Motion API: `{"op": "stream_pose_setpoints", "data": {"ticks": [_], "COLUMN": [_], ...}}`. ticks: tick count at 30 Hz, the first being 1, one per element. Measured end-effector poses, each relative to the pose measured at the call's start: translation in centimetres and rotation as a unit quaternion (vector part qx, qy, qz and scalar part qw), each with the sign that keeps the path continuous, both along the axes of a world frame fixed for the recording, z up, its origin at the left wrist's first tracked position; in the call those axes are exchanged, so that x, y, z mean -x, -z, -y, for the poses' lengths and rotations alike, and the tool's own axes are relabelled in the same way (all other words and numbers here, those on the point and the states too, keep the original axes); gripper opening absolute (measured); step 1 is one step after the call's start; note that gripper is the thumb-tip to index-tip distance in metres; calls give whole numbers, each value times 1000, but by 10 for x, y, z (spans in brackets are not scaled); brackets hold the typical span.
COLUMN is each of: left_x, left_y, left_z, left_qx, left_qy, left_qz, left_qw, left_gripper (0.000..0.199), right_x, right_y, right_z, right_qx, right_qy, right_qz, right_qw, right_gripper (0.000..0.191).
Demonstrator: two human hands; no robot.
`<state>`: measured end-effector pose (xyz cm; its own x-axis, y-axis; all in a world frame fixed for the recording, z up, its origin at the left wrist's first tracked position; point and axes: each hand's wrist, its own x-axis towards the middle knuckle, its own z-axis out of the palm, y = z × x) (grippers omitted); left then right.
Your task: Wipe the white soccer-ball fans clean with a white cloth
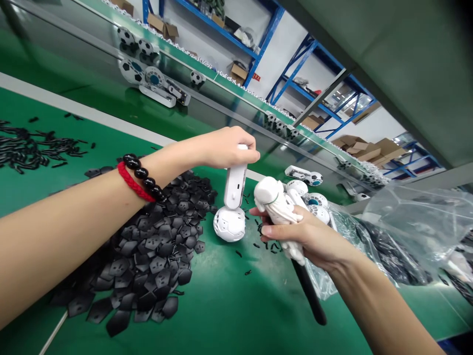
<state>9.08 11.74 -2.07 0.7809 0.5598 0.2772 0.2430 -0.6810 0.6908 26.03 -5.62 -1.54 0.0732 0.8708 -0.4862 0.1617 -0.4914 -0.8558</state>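
Observation:
My left hand [236,148] is closed around the upper end of the white handle of a handheld fan [235,187]. The fan's round, football-shaped head [229,224] points down and rests on the green table. A small dark slot shows on the handle. In my right hand [295,231] is a hammer [271,192], its head wrapped in white cloth and its black handle slanting down to the right. The cloth-wrapped end is a little right of the fan, apart from it. Left of the fan lies a large heap of black pentagon pieces [155,241].
Small black clips [37,145] lie at the far left, others scattered near the fan. White fans [314,199] and a clear plastic bag [391,251] of dark parts are at right. Behind runs a green conveyor [207,116] carrying football-patterned fans [151,79]. Blue shelving [229,34] stands beyond.

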Motion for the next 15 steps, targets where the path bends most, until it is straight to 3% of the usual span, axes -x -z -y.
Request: {"op": "stream_pose_setpoints", "data": {"ticks": [3, 10, 15], "left_x": [0, 0, 0], "left_y": [0, 0, 0], "left_z": [1, 1, 1], "left_qx": [7, 15, 13], "left_qy": [0, -4, -8], "left_qz": [0, 1, -1], "left_qw": [1000, 1000, 1000], "left_gripper": [20, 19, 18], "right_x": [1, 1, 4], "right_y": [1, 6, 5], "right_z": [-1, -6, -7], "right_qx": [3, 1, -24], "right_qy": [-14, 67, 94], "right_qz": [33, 26, 39], "right_qw": [999, 997, 994], "right_gripper": [29, 42, 40]}}
